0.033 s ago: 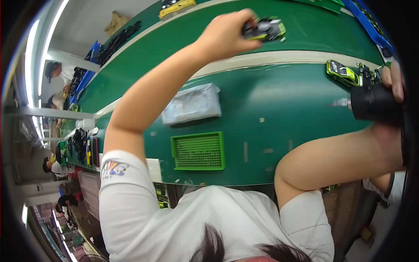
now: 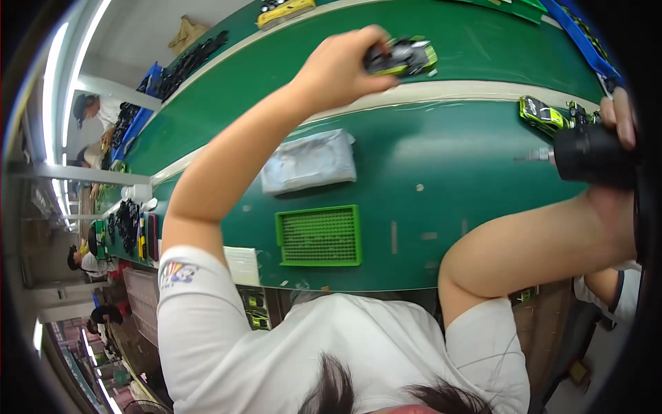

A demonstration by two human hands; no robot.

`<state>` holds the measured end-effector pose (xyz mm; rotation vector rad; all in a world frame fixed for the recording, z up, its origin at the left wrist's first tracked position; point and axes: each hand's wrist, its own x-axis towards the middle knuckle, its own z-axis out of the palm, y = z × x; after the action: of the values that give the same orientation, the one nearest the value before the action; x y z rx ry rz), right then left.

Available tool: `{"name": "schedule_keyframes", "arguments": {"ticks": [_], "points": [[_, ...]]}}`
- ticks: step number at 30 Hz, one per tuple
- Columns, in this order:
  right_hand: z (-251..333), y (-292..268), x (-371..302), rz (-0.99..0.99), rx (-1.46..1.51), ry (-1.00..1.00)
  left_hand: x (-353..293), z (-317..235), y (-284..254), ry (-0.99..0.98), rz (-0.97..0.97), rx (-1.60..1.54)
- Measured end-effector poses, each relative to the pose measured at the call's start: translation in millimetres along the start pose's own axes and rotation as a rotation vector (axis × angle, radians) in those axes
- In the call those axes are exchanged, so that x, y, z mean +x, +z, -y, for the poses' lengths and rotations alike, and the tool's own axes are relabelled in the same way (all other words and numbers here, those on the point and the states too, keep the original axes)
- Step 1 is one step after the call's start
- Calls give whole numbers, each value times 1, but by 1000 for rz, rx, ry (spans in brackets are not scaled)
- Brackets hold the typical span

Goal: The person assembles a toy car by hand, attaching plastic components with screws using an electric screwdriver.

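Out over the green strip beyond the pale divider, my left hand (image 2: pixel 345 69) has its thumb and fingers closed on a toy car (image 2: pixel 407 56). The car is lime green and black with a grey part showing, slightly smeared by motion. At the far right, my right hand (image 2: pixel 618 121) is wrapped round a black electric screwdriver (image 2: pixel 593 157), its thin metal bit pointing left over the table. Part of that hand is cut off by the dark rim. Just beyond the screwdriver stands another lime-green and black toy car (image 2: pixel 541 114), with black and green car parts (image 2: pixel 578 112) next to it.
On the green table (image 2: pixel 407 269) lie a pale blue-white soft packet (image 2: pixel 310 164) and a green ridged tray (image 2: pixel 319 236). Blue bins (image 2: pixel 583 41) stand at the far right. A yellow toy vehicle (image 2: pixel 286 12) sits at the far edge. Other people (image 2: pixel 103 121) work along the left.
My left hand has moved a little left and nearer to me, with the toy car still in it. My right hand and the screwdriver have hardly moved.
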<state>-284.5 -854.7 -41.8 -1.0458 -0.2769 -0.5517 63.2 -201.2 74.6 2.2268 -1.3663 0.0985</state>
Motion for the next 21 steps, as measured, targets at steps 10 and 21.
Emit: {"name": "schedule_keyframes", "arguments": {"ticks": [10,21], "points": [[-119,392,85,146,-148,82,-208,32,-29,-252,1,-169],[-181,587,73,217,-112,91,-212,41,-18,-61,-59,-93]]}}
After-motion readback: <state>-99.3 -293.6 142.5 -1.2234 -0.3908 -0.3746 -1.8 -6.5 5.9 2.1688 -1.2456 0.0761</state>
